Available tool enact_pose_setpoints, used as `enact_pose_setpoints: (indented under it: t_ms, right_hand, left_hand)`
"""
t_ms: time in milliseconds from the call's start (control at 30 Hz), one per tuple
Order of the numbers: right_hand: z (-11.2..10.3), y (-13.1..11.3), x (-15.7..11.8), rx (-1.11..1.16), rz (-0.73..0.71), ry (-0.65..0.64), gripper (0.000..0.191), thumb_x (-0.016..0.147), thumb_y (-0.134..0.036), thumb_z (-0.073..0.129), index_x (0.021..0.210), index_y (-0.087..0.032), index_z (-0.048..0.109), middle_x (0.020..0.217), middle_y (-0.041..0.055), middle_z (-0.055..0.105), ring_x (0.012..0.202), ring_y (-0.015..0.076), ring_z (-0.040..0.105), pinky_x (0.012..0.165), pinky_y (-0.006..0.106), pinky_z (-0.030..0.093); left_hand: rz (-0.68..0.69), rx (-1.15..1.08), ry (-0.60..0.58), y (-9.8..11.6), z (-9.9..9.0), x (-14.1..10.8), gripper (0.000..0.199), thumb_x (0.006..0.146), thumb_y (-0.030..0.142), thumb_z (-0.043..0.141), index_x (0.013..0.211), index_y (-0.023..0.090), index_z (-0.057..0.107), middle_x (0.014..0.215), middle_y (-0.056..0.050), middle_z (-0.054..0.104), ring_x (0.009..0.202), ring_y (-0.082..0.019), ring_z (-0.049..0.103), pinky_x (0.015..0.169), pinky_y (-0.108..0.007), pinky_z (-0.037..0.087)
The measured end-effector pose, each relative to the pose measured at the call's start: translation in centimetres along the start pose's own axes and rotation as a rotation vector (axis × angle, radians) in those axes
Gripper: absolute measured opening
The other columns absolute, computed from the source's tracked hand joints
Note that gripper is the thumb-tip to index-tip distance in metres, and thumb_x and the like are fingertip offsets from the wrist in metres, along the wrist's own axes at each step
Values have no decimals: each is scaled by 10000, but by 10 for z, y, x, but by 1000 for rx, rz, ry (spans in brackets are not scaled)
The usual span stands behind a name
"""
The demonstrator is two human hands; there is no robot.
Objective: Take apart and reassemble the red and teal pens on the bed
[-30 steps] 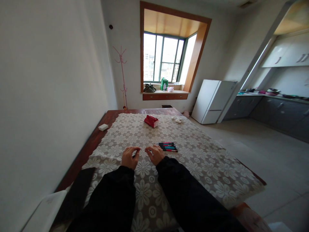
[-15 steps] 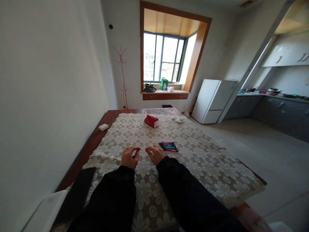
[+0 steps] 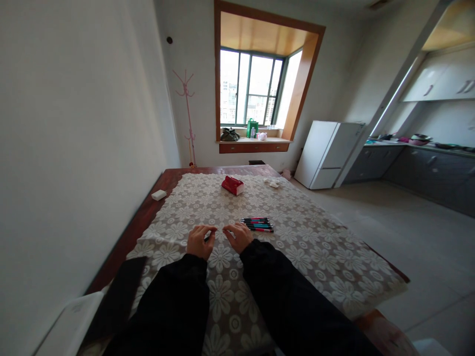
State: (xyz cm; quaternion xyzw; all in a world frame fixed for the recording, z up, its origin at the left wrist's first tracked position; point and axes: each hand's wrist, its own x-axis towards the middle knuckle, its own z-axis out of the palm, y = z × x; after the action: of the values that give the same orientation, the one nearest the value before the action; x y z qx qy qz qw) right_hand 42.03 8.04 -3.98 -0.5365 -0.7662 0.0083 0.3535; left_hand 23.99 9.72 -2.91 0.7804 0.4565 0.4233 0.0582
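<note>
My left hand is closed in a pinch over the patterned tablecloth. A bit of something dark shows under its fingers, too small to name. Close beside it, my right hand pinches too, thumb against forefinger. The two sets of fingertips face each other across a narrow gap, and whatever they hold is too fine to make out. Just beyond my right hand, several pens in black, red and teal lie side by side on the cloth.
Farther up the table lie a red tissue packet and crumpled white tissues. A small white box sits at the left wooden edge. Near my left sleeve are a dark flat object and a white object.
My right hand's fingertips have shifted very slightly, and the thin pale trace between the two hands is harder to see. The pens and other things stay put.
</note>
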Motion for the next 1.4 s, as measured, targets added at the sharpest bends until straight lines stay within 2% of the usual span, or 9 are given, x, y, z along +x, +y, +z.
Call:
enact_pose_setpoints:
  t_ms: [467,700,900,1033,1100,1200,1300,1400]
  right_hand:
    - [-1,-4,-1,25,-27,-82,141,889,-240,518,1024,-207,543,940,49,676,874,189,603,827,315,366]
    - [-4,-6,-2,50,-82,-107,158,896,-234,499,1047,-203,530,957,50,667,889,186,597,838,314,357]
    - [-3,-5,-1,4,-65,-119,125,919,-263,479,967,-223,587,856,36,665,830,174,592,810,299,356]
    - [1,-1,-1,-36,1,-69,102,898,-263,512,941,-224,597,825,34,656,797,178,581,803,304,354]
    - [2,1,-1,-60,20,-64,88,889,-264,526,922,-227,598,808,32,652,783,180,573,791,305,353]
    - [3,2,0,-76,24,-64,62,878,-241,536,896,-225,593,823,28,651,798,181,565,776,303,348]
    - [2,2,0,-85,16,-77,52,869,-218,538,882,-222,588,864,25,649,830,179,562,767,296,344]
    - [2,3,0,-108,9,-90,49,866,-224,541,881,-222,588,885,24,641,846,178,558,764,292,342]
  left_hand:
    - [48,-13,-113,-1,3,-1,127,794,262,573,871,264,675,865,-15,704,899,-194,606,828,-335,462]
    - [13,-79,-108,-5,6,-4,199,783,334,599,964,255,623,846,1,713,875,-184,630,851,-345,462]
    - [-12,-78,-103,-4,9,-3,255,746,290,605,999,265,577,823,14,715,886,-202,617,861,-361,434]
    - [-86,101,-91,-5,7,-3,378,641,174,607,1008,254,567,952,-32,679,945,-249,576,873,-408,388]
    - [-167,216,-103,-6,7,-5,328,627,185,604,950,239,588,964,-63,655,964,-285,552,861,-441,372]
    - [-242,310,-175,-9,9,-7,151,668,240,590,816,232,617,913,-72,635,954,-303,535,847,-465,354]
    - [-227,295,-217,-9,10,-6,78,710,251,576,768,249,627,899,-49,647,946,-283,536,845,-449,349]
    - [-154,196,-249,-9,9,-5,118,733,230,571,826,272,630,904,-16,674,938,-255,552,819,-400,367]
